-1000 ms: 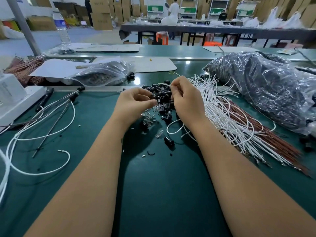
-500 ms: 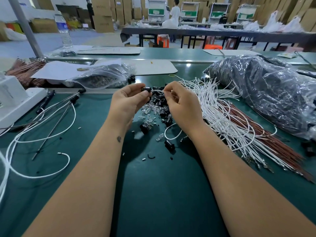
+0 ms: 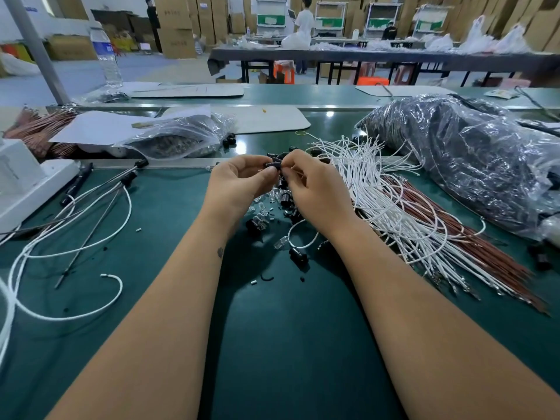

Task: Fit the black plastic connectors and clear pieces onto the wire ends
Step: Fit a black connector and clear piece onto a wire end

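Above the green bench [image 3: 151,207], both hands meet over a heap of black connectors and clear pieces [image 3: 280,204]. The left hand [image 3: 239,180] and the right hand [image 3: 312,186] pinch one black connector [image 3: 274,164] between curled fingertips. Forearms reach forward, wrists raised. White wires [image 3: 378,189] lie just right. No writing is legible.

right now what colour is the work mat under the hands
Dark green, in the head view: the work mat.
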The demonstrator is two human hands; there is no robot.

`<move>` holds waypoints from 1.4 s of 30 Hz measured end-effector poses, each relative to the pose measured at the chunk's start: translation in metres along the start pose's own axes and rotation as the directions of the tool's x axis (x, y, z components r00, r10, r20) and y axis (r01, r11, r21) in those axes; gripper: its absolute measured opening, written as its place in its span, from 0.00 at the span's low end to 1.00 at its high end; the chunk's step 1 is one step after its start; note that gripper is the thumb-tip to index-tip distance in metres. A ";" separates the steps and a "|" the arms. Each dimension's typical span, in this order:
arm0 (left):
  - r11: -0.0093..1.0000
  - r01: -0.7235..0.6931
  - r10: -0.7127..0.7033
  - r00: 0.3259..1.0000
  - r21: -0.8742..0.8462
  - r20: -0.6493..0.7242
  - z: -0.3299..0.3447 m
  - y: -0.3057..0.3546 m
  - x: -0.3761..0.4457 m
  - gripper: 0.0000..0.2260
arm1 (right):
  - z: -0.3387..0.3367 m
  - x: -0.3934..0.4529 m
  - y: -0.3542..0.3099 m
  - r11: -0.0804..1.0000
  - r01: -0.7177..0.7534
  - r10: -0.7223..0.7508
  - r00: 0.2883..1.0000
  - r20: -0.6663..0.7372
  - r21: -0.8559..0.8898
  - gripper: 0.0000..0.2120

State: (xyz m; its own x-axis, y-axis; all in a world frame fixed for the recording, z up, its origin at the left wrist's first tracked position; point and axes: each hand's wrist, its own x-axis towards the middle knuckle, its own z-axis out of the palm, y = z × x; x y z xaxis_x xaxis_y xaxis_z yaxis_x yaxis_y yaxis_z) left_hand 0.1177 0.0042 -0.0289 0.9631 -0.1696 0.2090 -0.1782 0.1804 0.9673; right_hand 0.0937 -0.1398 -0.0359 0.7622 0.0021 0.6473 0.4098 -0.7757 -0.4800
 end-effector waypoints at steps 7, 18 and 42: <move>0.971 -0.094 0.086 0.995 0.219 0.048 -0.001 -0.003 0.000 0.03 | -0.001 0.001 -0.009 0.999 -0.032 0.033 0.999 -0.018 0.029 0.09; 0.806 -0.333 0.299 0.942 0.489 0.150 -0.008 0.004 -0.004 0.04 | -0.002 0.002 -0.012 0.999 -0.032 0.033 0.999 0.038 -0.013 0.04; 0.198 -0.427 0.564 0.786 0.882 0.254 0.001 -0.003 -0.003 0.13 | -0.004 0.004 -0.008 0.966 0.070 -0.090 0.993 -0.070 -0.248 0.06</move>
State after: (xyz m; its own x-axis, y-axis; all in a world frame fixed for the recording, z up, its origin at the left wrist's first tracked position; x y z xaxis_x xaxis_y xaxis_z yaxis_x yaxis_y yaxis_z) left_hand 0.1147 0.0030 -0.0328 0.6052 -0.2778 0.7460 -0.6248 -0.7465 0.2289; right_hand 0.0914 -0.1359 -0.0272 0.6852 0.0272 0.7279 0.3251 -0.9057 -0.2722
